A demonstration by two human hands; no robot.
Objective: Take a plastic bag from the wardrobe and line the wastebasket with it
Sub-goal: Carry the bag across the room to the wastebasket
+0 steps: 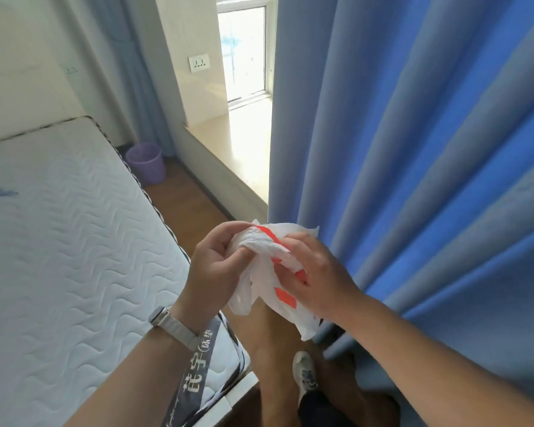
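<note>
A crumpled white plastic bag (267, 272) with red-orange print hangs between my two hands at mid-frame, above the wooden floor. My left hand (215, 269) pinches its upper left part, thumb and fingers closed on the film. My right hand (318, 275) grips the bag's right side, fingers curled into the folds. The purple wastebasket (147, 163) stands upright on the floor far ahead, in the corner between the mattress and the window ledge, well away from my hands. No wardrobe is in view.
A bare white quilted mattress (62, 241) fills the left side. A blue curtain (413, 149) hangs along the right. A narrow strip of wooden floor (191, 204) runs between them toward the wastebasket, beside a low window ledge (235, 143). My shoe (304, 372) is below.
</note>
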